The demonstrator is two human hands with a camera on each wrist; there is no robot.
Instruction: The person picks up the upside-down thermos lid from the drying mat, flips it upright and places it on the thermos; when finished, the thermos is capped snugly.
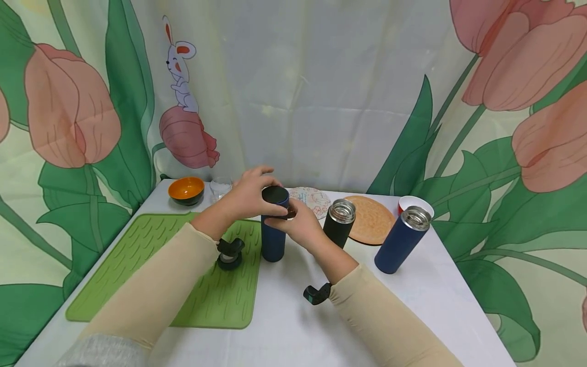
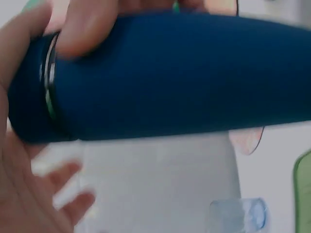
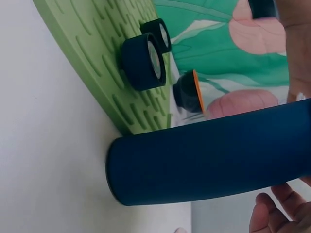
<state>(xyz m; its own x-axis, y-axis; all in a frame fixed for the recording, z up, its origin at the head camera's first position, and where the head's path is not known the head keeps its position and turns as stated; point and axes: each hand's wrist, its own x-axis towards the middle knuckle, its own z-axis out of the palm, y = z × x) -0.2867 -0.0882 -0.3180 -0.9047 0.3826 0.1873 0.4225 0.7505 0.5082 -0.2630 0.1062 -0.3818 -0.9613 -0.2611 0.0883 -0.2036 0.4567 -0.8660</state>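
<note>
A dark blue thermos bottle [image 1: 273, 244] stands upright just past the right edge of the green mat. My left hand [image 1: 254, 191] grips the cap [image 1: 275, 194] at its top, thumb and fingers around the side. Just below, my right hand [image 1: 300, 224] holds the upper body of the bottle. A thin silver ring [image 2: 50, 73] shows between cap and body in the left wrist view. To the right stand a black thermos bottle [image 1: 337, 227] and another blue thermos bottle [image 1: 399, 242], both uncapped with bare steel mouths.
On the green mat [image 1: 151, 285] lie a dark blue cap [image 3: 141, 62] and a black cap [image 3: 163, 35]. Along the back are an orange-lined bowl [image 1: 185, 189], a clear glass [image 1: 220, 186], a patterned round mat [image 1: 312, 199], a round brown board [image 1: 370, 219] and a red-and-white bowl [image 1: 418, 204].
</note>
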